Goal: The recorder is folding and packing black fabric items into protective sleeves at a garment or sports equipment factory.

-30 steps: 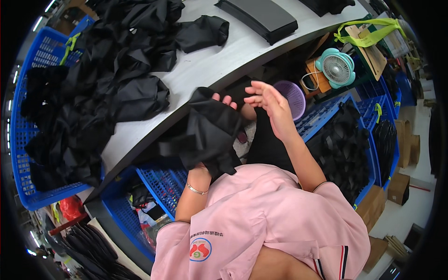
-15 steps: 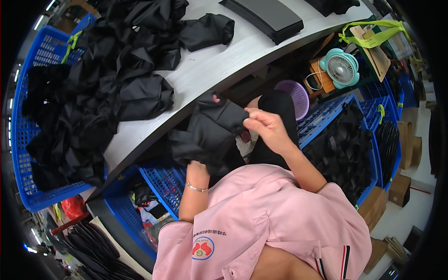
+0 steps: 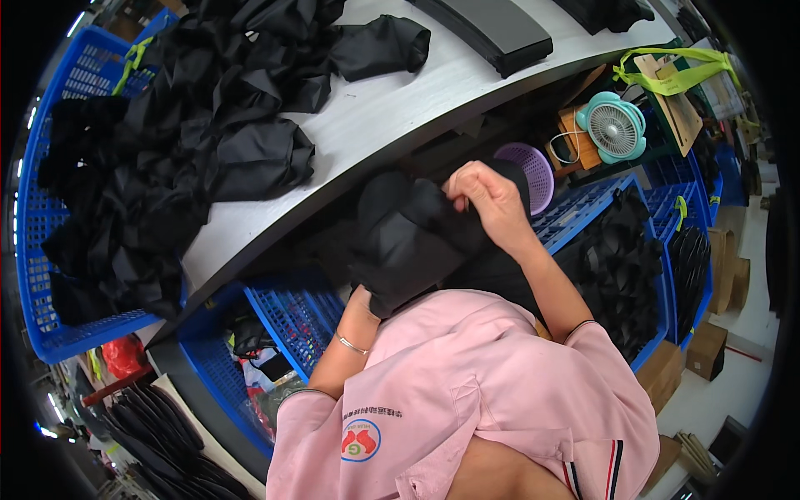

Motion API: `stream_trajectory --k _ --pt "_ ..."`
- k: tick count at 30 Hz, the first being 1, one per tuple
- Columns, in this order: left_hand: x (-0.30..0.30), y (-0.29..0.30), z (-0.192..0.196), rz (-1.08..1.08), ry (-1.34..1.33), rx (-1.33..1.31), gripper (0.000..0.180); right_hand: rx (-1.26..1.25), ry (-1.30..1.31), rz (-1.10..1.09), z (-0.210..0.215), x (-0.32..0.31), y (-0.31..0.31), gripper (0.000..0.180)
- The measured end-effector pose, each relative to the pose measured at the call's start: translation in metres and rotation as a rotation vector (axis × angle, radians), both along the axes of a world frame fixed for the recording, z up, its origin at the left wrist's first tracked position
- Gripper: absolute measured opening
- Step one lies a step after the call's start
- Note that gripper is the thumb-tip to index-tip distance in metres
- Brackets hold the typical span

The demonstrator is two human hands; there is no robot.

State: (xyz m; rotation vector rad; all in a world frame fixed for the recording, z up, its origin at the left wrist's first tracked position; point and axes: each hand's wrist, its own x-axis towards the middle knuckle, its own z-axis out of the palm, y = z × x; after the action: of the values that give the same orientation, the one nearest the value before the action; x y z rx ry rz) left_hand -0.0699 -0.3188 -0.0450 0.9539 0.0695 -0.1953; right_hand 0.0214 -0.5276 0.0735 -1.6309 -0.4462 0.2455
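A black fabric piece point(image 3: 408, 242), shaped like a sleeve or pouch, is held over my lap in front of the table edge. My left hand point(image 3: 364, 305) reaches up inside it; only the wrist and a little of the hand show, with a bracelet on the forearm, and the fingers are hidden by the cloth. At the upper right edge of the piece, my right hand point(image 3: 490, 198) is closed, thumb and fingers pinching the fabric. A heap of similar black fabric pieces point(image 3: 262, 162) lies on the white table point(image 3: 367, 104) ahead to the left.
A blue crate point(image 3: 42, 275) stands at the left beneath the heap. On the table lies a dark grey-black stack point(image 3: 492, 33). To the right are a teal fan point(image 3: 615, 127), a purple basket point(image 3: 537, 179) and a blue crate point(image 3: 658, 292) of black pieces. Another blue crate point(image 3: 212, 358) sits lower left.
The black fabric piece has turned and bunched upward over my left hand. My right hand has risen slightly and moved a little right along its edge.
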Motion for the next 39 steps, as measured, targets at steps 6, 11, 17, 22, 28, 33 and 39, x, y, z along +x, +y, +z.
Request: stream_trajectory --k 6,11,17,22,28,33,39 --pt "-0.029 0.014 -0.002 0.004 0.064 -0.067 0.061 -0.186 -0.065 0.162 0.015 -0.01 0.006 0.038" --pt "-0.032 0.01 -0.003 -0.005 0.118 -0.126 0.062 -0.214 -0.12 0.074 -0.008 -0.019 0.02 0.025" --pt "-0.041 0.023 -0.007 -0.007 0.184 -0.198 0.062 0.006 0.165 0.189 -0.006 -0.022 0.006 0.015" --pt "-0.035 0.069 -0.043 -0.005 0.266 -0.194 0.059 0.483 0.651 0.296 0.004 -0.019 -0.011 0.004" --pt "0.005 0.054 0.036 0.037 0.149 -0.03 0.043 0.156 0.095 0.203 0.015 0.058 -0.005 0.021" --pt "0.03 0.046 0.023 0.036 0.206 0.092 0.039 0.366 0.145 0.186 0.005 0.113 0.021 0.016" --pt "0.035 0.049 0.035 0.165 0.135 0.114 0.026 0.739 0.384 0.214 -0.006 0.131 0.048 0.025"
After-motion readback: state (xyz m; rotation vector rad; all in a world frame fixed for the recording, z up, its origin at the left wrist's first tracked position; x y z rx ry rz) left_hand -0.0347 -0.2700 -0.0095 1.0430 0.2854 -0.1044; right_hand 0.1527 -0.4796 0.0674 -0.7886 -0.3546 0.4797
